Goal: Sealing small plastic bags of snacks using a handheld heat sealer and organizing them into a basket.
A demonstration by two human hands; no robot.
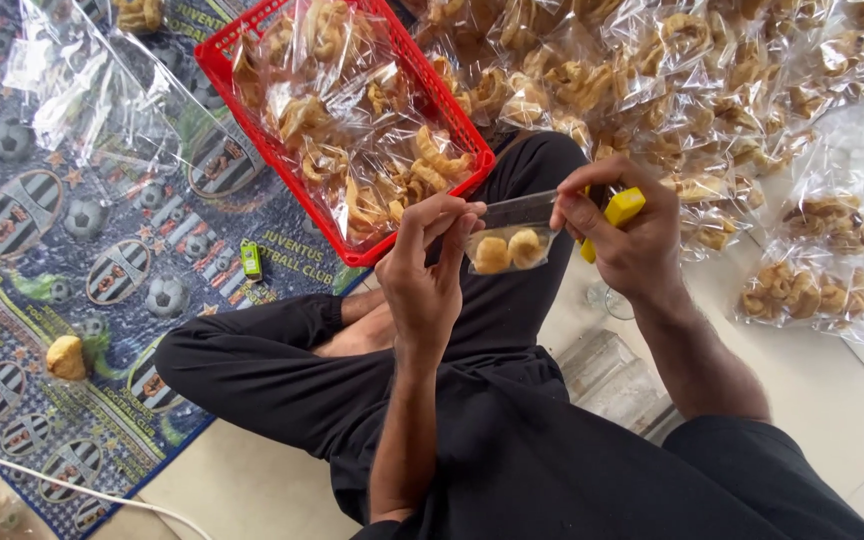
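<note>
Pinching small clear snack bag point(509, 243) between left hand point(430, 275) and right hand point(632, 235), right grip also holding yellow stapler point(620, 210)

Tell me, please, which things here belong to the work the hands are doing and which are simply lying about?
In hand:
- small clear bag of snacks, held by left hand and right hand
- yellow tool in the right hand
- red basket of filled bags
- heap of filled bags

Lying about:
- green lighter
- loose snack piece
- white cable
- patterned mat

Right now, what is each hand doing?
Left hand: closed, pinching the top of the small clear snack bag.
Right hand: closed on the bag's other end and a yellow tool.
</note>
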